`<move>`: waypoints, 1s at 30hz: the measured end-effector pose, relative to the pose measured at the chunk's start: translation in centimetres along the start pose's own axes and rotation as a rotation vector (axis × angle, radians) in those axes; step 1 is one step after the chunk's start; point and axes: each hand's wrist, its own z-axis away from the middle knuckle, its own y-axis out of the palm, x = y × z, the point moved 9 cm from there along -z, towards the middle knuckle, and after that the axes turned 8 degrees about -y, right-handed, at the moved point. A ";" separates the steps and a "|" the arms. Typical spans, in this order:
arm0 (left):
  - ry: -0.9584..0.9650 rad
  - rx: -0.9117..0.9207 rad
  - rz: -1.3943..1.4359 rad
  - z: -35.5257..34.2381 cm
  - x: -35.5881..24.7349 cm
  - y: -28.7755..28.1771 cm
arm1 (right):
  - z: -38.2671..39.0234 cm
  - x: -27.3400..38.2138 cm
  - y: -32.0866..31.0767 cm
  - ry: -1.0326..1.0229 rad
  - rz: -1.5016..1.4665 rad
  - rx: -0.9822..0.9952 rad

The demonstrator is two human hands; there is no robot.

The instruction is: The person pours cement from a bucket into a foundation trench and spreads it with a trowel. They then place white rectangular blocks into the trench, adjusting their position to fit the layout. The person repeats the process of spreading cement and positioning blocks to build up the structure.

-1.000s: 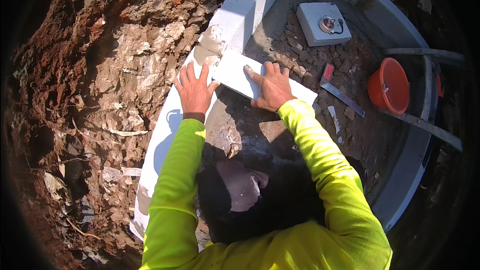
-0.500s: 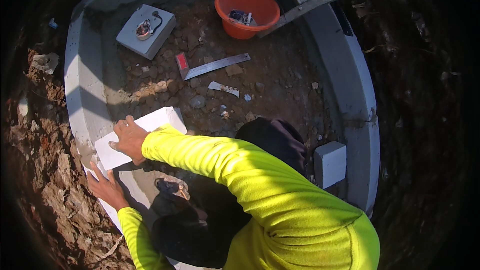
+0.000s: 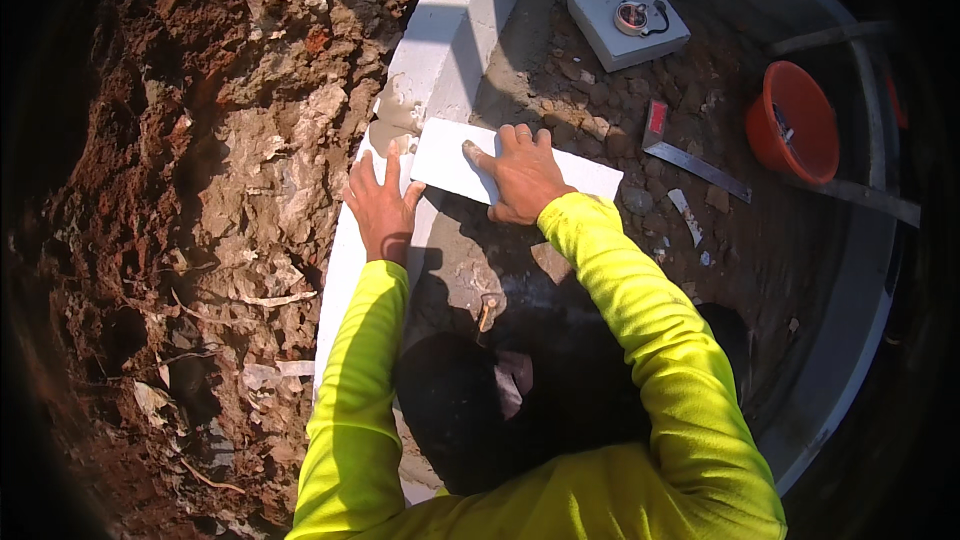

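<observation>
My right hand [image 3: 525,178] lies over a long white block [image 3: 453,160], thumb and fingers spread across its upper face and front edge. That block sits crosswise, its left end against the inner side of the low block wall [image 3: 432,52], its other end reaching out over the rubble. My left hand [image 3: 382,208] rests on the wall top with its fingers apart and holds nothing. Its thumb is close to the block's left end. Grey mortar [image 3: 398,118] shows on the wall just beyond its fingertips.
A try square [image 3: 700,170] with a red-marked handle lies on the rubble. Behind it, another white block [image 3: 600,20] carries a round gauge-like thing [image 3: 631,17] with a dark strap. An orange bucket [image 3: 768,140] holds small items. Rough brown earth [image 3: 190,190] rises outside the wall.
My view has swung left, so everything appears further right. Both hands remain at about the same places, the right on the block and the left on the wall.
</observation>
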 end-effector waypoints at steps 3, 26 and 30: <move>-0.006 -0.026 -0.029 0.3 -0.5 -0.3 | 0.3 0.0 -0.4 0.010 -0.019 0.042; -0.006 -0.078 -0.094 0.0 -0.8 -0.7 | -0.1 -0.2 -0.9 0.034 0.018 0.013; 0.003 -0.104 -0.077 0.1 -0.6 -0.9 | -0.2 0.0 -0.6 0.028 0.029 0.001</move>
